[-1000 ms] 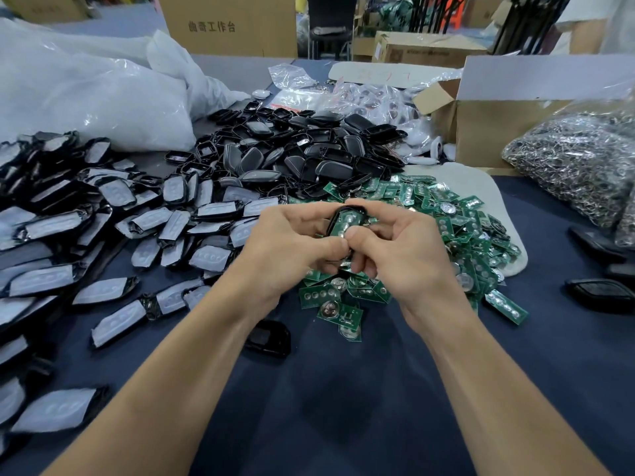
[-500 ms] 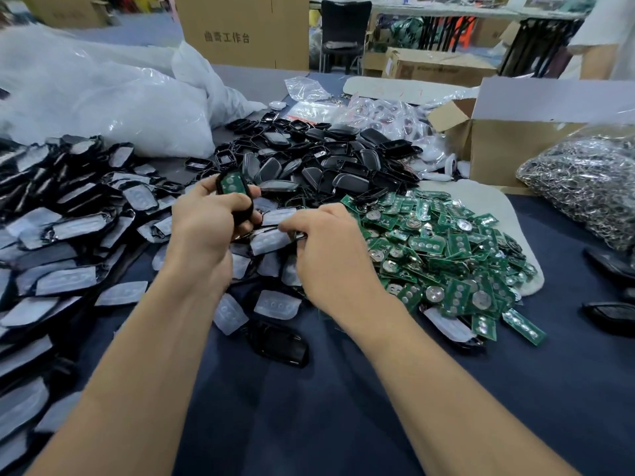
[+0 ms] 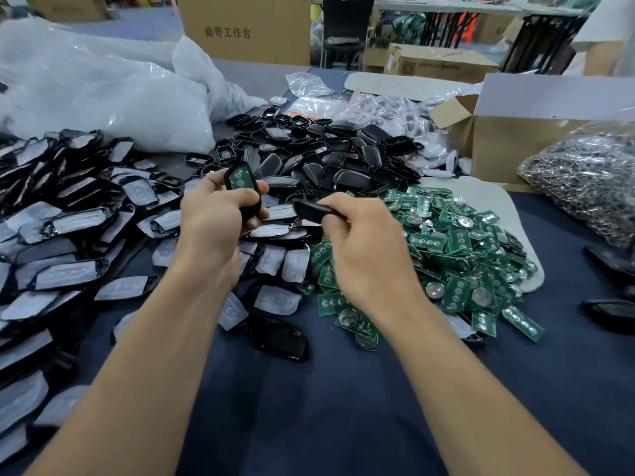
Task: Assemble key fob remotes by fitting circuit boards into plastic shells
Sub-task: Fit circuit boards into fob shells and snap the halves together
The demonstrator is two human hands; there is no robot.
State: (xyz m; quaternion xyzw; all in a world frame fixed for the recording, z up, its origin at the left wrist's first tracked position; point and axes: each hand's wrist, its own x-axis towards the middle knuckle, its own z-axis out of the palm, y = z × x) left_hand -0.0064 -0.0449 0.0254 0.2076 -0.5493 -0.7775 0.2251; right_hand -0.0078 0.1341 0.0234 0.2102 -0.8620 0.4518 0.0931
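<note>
Two parts: our left hand (image 3: 209, 231) grips a shell (image 3: 253, 202) holding a board (image 3: 238, 176); our right hand (image 3: 364, 249) pinches a cover (image 3: 311, 209), likely to close it.

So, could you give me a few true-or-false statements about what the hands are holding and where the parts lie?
1. The left hand holds a shell with a green board in it. True.
2. The right hand is empty. False: it pinches a black cover.
3. The board pile lies mostly right of the hands. True.
4. The board pile sits in a bin. False: it lies loose on the table.
</note>
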